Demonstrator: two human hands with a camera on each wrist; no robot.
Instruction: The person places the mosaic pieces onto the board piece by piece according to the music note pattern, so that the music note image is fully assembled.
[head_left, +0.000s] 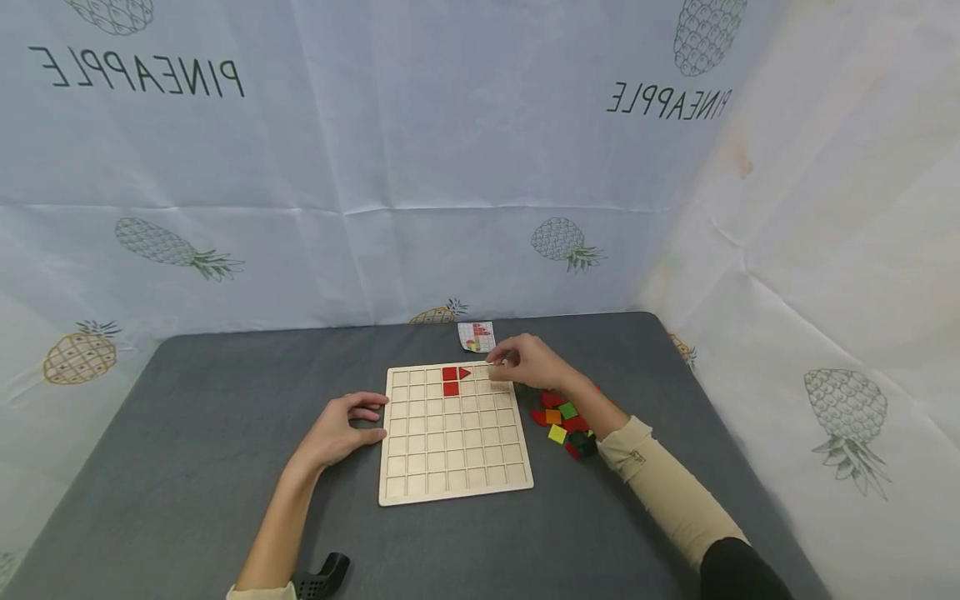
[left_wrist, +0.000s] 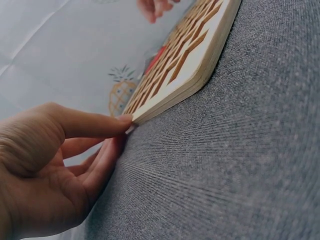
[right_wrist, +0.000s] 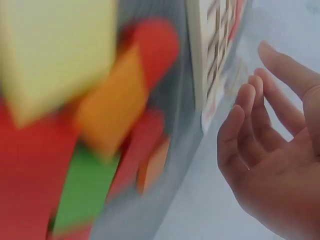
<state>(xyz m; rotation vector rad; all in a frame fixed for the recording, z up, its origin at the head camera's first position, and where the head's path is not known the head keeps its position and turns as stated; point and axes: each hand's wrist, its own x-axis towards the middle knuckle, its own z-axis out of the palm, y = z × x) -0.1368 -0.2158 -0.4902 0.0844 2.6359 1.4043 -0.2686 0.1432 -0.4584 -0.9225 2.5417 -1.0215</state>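
A pale wooden board (head_left: 457, 442) with a grid of square recesses lies on the table. Two red square tiles (head_left: 450, 388) and a red triangle tile (head_left: 464, 373) sit in its recesses near the far edge. My left hand (head_left: 341, 429) rests against the board's left edge, thumb and fingers spread apart along it; the left wrist view has the thumb touching the rim. Over the board's far right corner hovers my right hand (head_left: 528, 362). In the right wrist view its thumb (right_wrist: 287, 67) stands apart from the bent fingers, with nothing visible between them.
Loose red, orange, yellow and green pieces (head_left: 557, 434) lie in a pile right of the board, partly under the right forearm. A small printed pattern card (head_left: 476, 337) lies beyond the board. A black perforated object (head_left: 324, 577) is beside the left forearm. Pineapple-print cloth (head_left: 450, 150) hangs behind.
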